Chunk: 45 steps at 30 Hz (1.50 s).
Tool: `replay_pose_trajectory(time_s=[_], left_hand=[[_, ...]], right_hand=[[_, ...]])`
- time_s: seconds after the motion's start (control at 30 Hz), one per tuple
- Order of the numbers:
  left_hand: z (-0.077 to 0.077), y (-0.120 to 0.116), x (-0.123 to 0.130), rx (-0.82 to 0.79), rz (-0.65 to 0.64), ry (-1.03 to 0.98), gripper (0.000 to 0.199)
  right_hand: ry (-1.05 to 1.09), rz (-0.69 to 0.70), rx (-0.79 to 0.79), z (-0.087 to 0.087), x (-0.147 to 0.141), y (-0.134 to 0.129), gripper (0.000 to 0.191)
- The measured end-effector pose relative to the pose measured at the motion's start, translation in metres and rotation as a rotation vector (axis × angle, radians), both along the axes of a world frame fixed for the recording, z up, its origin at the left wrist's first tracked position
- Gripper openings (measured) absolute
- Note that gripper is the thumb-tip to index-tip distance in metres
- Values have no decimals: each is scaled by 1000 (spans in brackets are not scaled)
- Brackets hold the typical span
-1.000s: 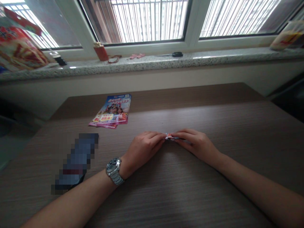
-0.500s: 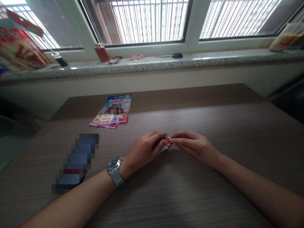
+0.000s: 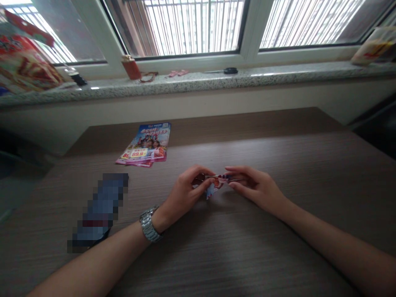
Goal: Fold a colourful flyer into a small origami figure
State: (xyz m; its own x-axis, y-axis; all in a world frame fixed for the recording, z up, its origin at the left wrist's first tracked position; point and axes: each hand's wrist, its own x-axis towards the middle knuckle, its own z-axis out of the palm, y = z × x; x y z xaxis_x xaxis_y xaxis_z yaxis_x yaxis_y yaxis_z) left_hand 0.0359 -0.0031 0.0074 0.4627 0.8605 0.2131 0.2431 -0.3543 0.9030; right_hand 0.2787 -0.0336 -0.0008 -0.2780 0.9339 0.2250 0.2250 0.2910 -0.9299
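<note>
A small folded paper [image 3: 218,180], glossy and printed in red, white and blue like a flyer, is between my hands just above the tabletop. My left hand [image 3: 192,185], with a metal watch [image 3: 150,224] on its wrist, pinches the left part between thumb and fingers. At the right end, the fingertips of my right hand [image 3: 255,183] close loosely around the paper's edge. Its exact folds are partly hidden by the fingers. A stack of similar colourful flyers [image 3: 148,142] lies flat farther back, to the left of my hands.
A blurred-out dark flat object [image 3: 99,210] lies on the wooden table [image 3: 278,247] beside my left forearm. On the stone windowsill [image 3: 185,84] are scissors [image 3: 229,71], a reddish-brown case [image 3: 131,68], pink pieces [image 3: 177,73] and a large printed bag [image 3: 27,66].
The paper has been raised and tilted up from the table. My left thumb has moved onto its near side, and my right fingers have spread from a flat pinch.
</note>
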Motion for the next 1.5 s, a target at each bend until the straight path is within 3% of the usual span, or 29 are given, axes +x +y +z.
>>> replay_pose_trajectory(time_s=[0.1,0.23,0.83,1.2,1.5], left_hand=[[1,-1,1,-14,13,-4,21],[3,-4,3,-9,-1,-11,20],[4,-6,3,49,-90,-15,14],[6,-6,2,83,-4,18,13],[3,-6,1,86,-29,26,14]], right_hand=[[86,-25,-173,3,-5,-1,32],[156,-35,-249,6,-10,-3,32],[83,-104,-214,11,-9,-3,21],[126,-84,-246,10,-5,-1,29],[154,-100,-317,10,-6,1,29]])
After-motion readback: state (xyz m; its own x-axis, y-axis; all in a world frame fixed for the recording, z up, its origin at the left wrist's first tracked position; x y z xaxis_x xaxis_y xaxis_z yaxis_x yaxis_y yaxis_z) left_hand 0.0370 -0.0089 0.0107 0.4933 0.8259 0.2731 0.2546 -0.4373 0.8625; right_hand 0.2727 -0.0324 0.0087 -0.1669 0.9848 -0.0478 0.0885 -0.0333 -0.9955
